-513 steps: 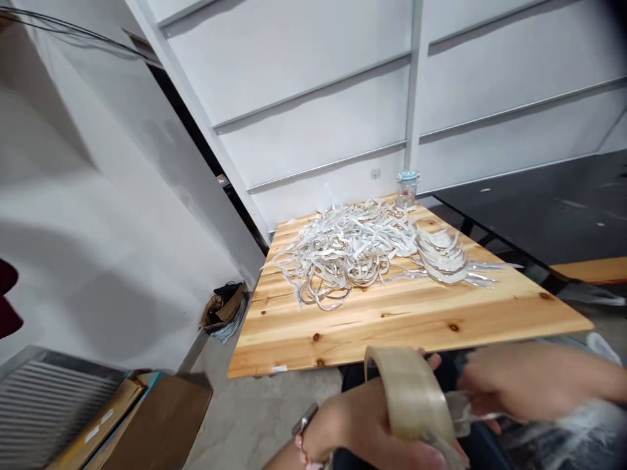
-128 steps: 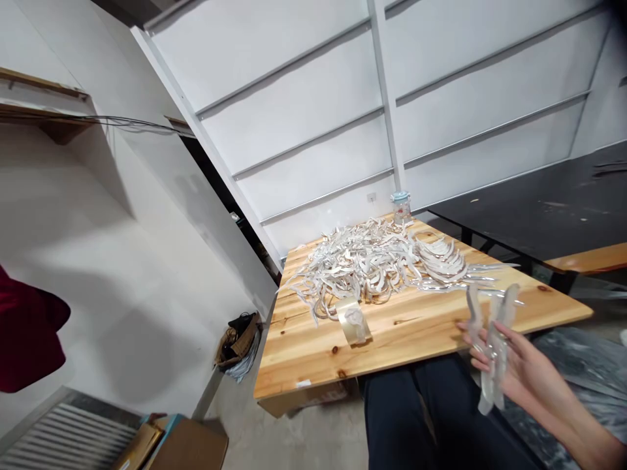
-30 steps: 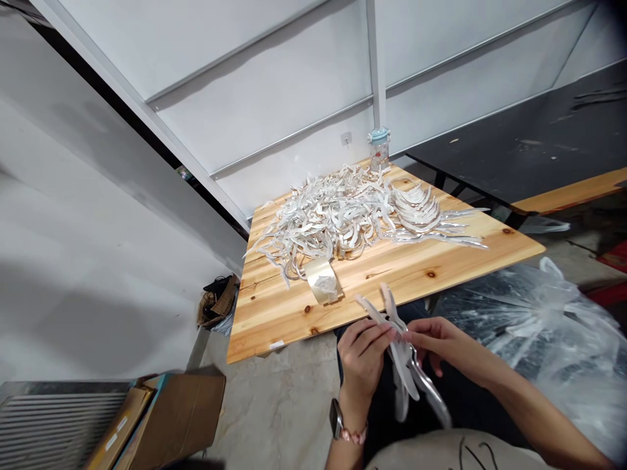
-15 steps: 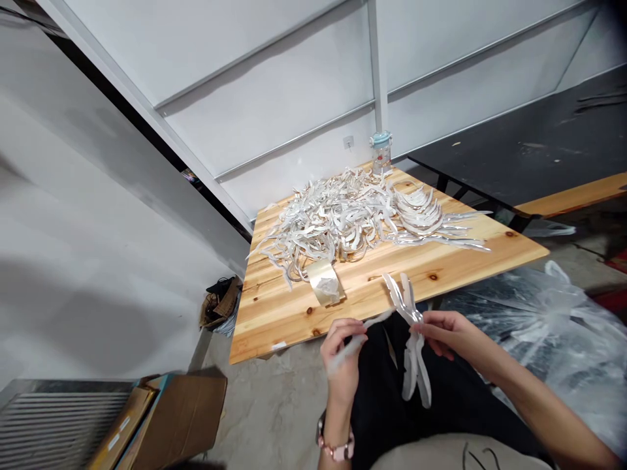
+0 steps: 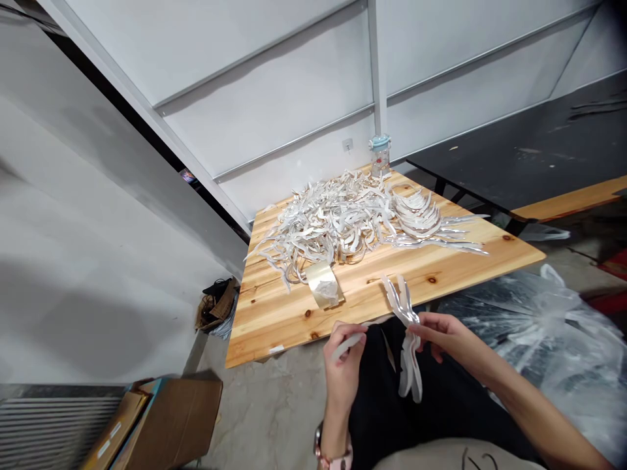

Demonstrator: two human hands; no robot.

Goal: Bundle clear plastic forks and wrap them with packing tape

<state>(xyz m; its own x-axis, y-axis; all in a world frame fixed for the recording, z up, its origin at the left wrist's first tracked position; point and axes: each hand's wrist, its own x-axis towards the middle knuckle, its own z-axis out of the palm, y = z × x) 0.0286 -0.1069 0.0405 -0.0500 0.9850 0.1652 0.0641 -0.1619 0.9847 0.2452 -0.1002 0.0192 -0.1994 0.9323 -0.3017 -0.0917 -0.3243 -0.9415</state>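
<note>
My left hand (image 5: 341, 365) is closed around one thin, curved whitish strip (image 5: 347, 346), just off the table's front edge. To its right, my right hand (image 5: 443, 334) pinches a small bunch of wavy, shiny silver-white strips (image 5: 410, 369) at their middle, with their ends fanning out above and below the fingers. A large tangled pile of similar strips (image 5: 333, 219) covers the back of the wooden table (image 5: 264, 326). Beside it, a nested row of curved strips (image 5: 416, 215) lies on the right.
A gold-coloured roll, perhaps tape (image 5: 318, 277), lies in front of the pile. At the back stands a clear jar with a blue lid (image 5: 380, 156). Clear plastic bags (image 5: 533, 326) sit right of the table, a cardboard box (image 5: 171, 418) on the floor at left.
The strip in my left hand has turned and looks shorter from here, its far end lower by the table edge. My right hand's bunch has shifted slightly left.
</note>
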